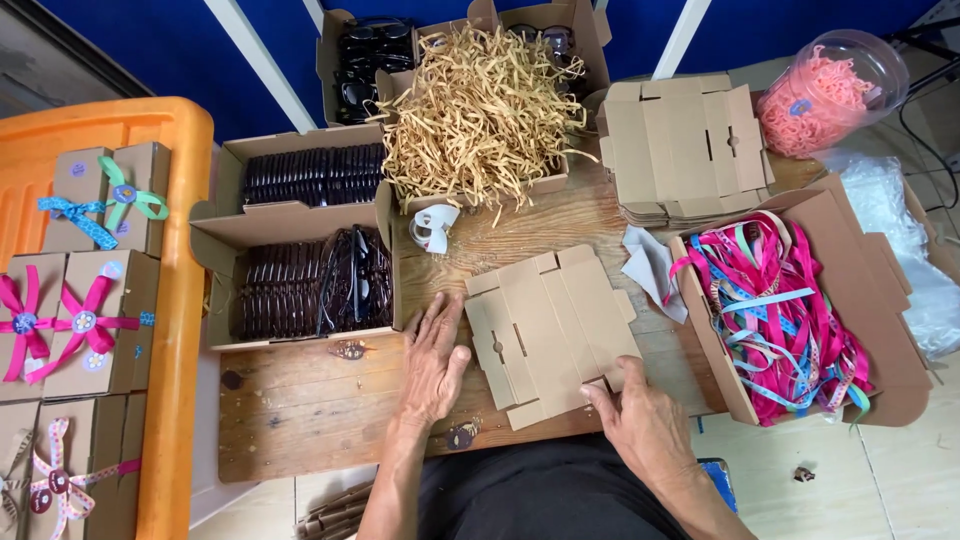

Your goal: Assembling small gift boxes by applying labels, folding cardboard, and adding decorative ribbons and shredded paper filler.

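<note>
We are pressing a flat cardboard box blank (548, 330) down on the wooden surface (300, 400). Our left hand (433, 362) is lying open, fingers spread, beside the blank's left edge, its fingertips just touching it. Our right hand (640, 420) is pinching the blank's lower right flap. A pile of paper shreds (480, 110) is sitting behind it, a stack of blanks (685, 150) and a box of ribbons (780, 310) to the right.

Your left hand (433, 362) lies flat, fingers spread; your right hand (645, 425) sits opposite, fingers curled in a pinch.
</note>
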